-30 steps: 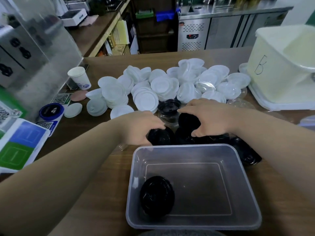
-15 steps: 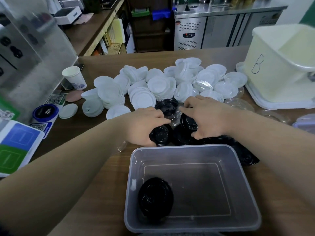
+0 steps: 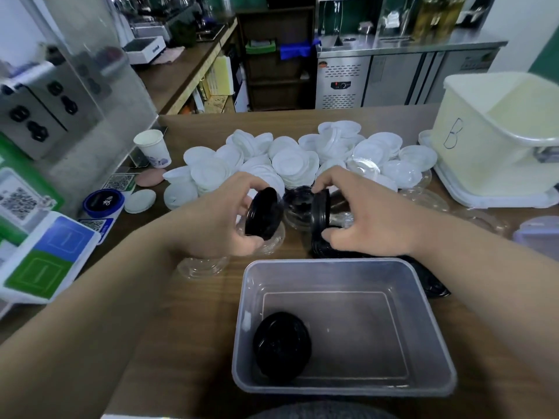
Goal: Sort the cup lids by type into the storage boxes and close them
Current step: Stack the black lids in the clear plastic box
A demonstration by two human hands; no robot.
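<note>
**Both hands hold black lids just beyond the clear box**

Left hand (image 3: 217, 219) and right hand (image 3: 372, 219) each grip a black lid, so the drop comes back toward the person.

Nearest lies the clear storage box (image 3: 332, 263), open, with its long axis running left to right across the wooden table (image 3: 181, 313). One loose black lid (image 3: 281, 346) rests in its near-left corner, and the rest of the floor is bare.

Just past the far rim, the left hand's fingers and thumb curl round the left-hand black lid (image 3: 263, 214), which is tilted on edge. The right hand pinches the right-hand black lid (image 3: 320, 211), almost upright and edge-on to the camera. Whether either is a single lid or a small stack is unclear. The two hands sit about equally close to the box, the left above its far-left corner and the right further along the rim. Both lids have to travel down and inward to land in it.

More spare black lids (image 3: 432, 285) lie under the right forearm, touching the box's right side. Clear lids (image 3: 202, 266) lie flat by the left wrist.

Further off, a heap of white lids (image 3: 290, 160) is unsorted. To its right stands a cream bin (image 3: 484, 140) with a handwritten "B" — the only writing that can be read.

At left are QR-code cards (image 3: 18, 202), a blue round disc (image 3: 103, 202) with an illegible white mark, and a paper cup (image 3: 152, 148) with an unclear print.
</note>
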